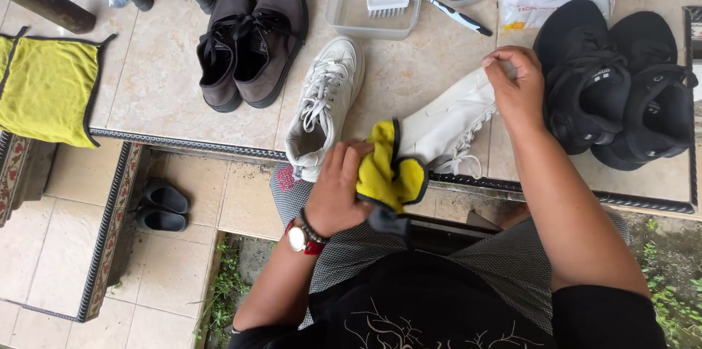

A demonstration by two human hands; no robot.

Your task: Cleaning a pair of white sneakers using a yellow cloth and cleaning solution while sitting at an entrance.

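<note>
White sneaker (450, 126) is lying tipped beside its upright mate (327, 104), right hand (518, 89) gripping its toe, left hand (342, 188) bunching a yellow cloth (387, 173) against its heel, wiping seemingly unfinished.

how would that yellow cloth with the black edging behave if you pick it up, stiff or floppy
Probably floppy: the yellow cloth with black edging bunches and folds in the left hand. Likely light, since the fingers alone hold it against the white lace-up shoe. Its soft fabric looks unlikely to slip.
</note>
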